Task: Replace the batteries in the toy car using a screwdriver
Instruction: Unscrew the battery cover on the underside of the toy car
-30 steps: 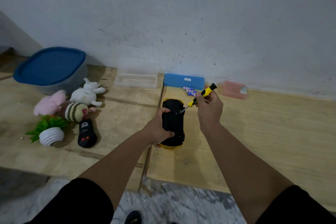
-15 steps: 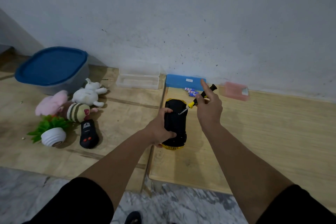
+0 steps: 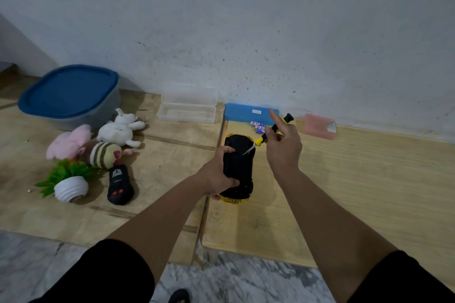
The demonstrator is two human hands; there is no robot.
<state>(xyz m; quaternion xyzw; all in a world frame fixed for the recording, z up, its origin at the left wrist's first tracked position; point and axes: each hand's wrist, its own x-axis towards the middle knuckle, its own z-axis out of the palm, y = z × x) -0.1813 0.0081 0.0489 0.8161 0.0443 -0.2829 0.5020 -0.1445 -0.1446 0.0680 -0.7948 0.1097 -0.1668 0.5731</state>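
The bench (image 3: 344, 192) offered open board to the right; its front edge lay close below the work. The toy car (image 3: 237, 167) lay belly-up on it, probably light, hard and slippery plastic, so the left hand (image 3: 218, 176) clamped its side. The right hand (image 3: 283, 147) pinched the thin screwdriver (image 3: 272, 130), tip on the underside, forefinger lifted. Spare batteries (image 3: 257, 126) lay just beyond.

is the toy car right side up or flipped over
Flipped over: the toy car shows its flat black underside, with the screwdriver tip on it; left hand steadies it.
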